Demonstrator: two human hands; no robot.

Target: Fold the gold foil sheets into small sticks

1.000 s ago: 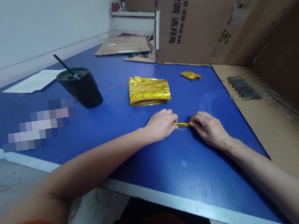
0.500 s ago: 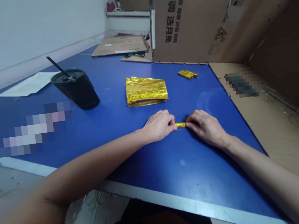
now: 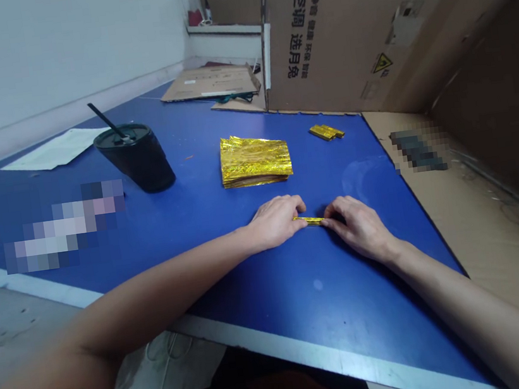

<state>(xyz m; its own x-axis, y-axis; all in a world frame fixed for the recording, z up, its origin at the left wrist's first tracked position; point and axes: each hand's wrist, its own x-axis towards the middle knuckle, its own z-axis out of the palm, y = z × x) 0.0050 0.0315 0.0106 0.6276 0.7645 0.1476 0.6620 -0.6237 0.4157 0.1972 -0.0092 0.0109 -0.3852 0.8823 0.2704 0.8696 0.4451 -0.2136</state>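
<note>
A narrow folded strip of gold foil paper [image 3: 311,220] runs between my two hands, just above or on the blue table. My left hand [image 3: 276,221] has its thumb against the strip's left end, the index finger arched a little above it. At the other end, my right hand [image 3: 358,226] pinches the strip between thumb and fingers. Behind my hands lies a stack of flat gold foil paper sheets [image 3: 255,159]. Several small folded gold pieces [image 3: 326,131] lie together farther back on the right.
A dark cup with a straw [image 3: 140,162] stands at the left, beside a white paper sheet [image 3: 55,150]. Flattened cardboard [image 3: 211,82] lies at the back. A tall cardboard panel [image 3: 334,38] borders the blue table [image 3: 273,301]. A blurred dark object [image 3: 419,149] rests on cardboard at right.
My left index finger has lifted off the gold strip, so more of its left end shows. The strip looks thinner and slightly tilted. My right hand has barely moved.
</note>
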